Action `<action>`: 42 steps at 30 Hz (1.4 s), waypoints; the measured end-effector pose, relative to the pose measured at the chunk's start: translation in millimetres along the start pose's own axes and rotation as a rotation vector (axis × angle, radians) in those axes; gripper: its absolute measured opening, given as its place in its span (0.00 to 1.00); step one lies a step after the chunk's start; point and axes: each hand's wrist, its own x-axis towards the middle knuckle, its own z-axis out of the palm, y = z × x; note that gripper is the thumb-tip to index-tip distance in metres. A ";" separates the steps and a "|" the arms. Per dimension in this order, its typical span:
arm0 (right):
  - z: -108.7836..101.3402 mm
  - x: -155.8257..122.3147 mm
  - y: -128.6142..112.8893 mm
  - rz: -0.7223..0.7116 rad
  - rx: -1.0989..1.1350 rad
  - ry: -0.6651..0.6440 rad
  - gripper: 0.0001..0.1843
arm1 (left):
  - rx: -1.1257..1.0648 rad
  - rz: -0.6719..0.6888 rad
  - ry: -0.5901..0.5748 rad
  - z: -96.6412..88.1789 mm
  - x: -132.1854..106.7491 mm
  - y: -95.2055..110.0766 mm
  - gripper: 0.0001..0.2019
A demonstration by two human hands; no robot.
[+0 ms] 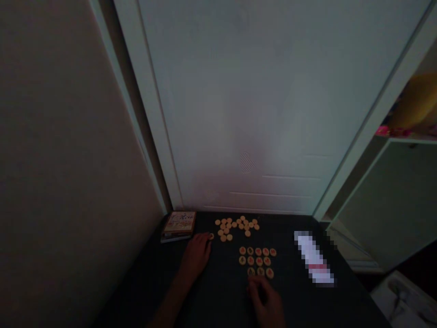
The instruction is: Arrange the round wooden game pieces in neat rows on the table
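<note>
Both my hands rest on a dark table (221, 284). The fingertips of my left hand (196, 256) lie on a single round wooden game piece (211, 236), and I cannot tell whether they grip it. Behind it is a loose cluster of similar pieces (235, 226). Several pieces with red and dark markings form rows (256, 261) in the middle. My right hand (265, 298) is curled just below the nearest row, with its fingers close to those pieces. Nothing shows in that hand, though the light is dim.
A small illustrated box (179, 224) stands on a flat stack at the table's far left corner. A pixelated white-and-red object (313, 257) lies to the right. A beige wall (68, 136) rises on the left, a white door (246, 100) behind, and shelving (392, 205) on the right.
</note>
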 end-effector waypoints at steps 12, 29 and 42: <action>-2.1 -1.9 -8.4 -0.040 -0.001 0.028 0.24 | -0.426 -0.042 -0.133 -28.5 -47.1 64.4 0.07; 0.9 -4.2 -19.7 -0.151 -0.036 -0.066 0.19 | -0.979 -0.410 -0.312 -14.7 -59.9 115.5 0.17; -2.4 -3.0 -18.9 -0.098 0.021 -0.026 0.19 | -0.960 -0.288 -0.392 -18.9 -64.1 121.2 0.14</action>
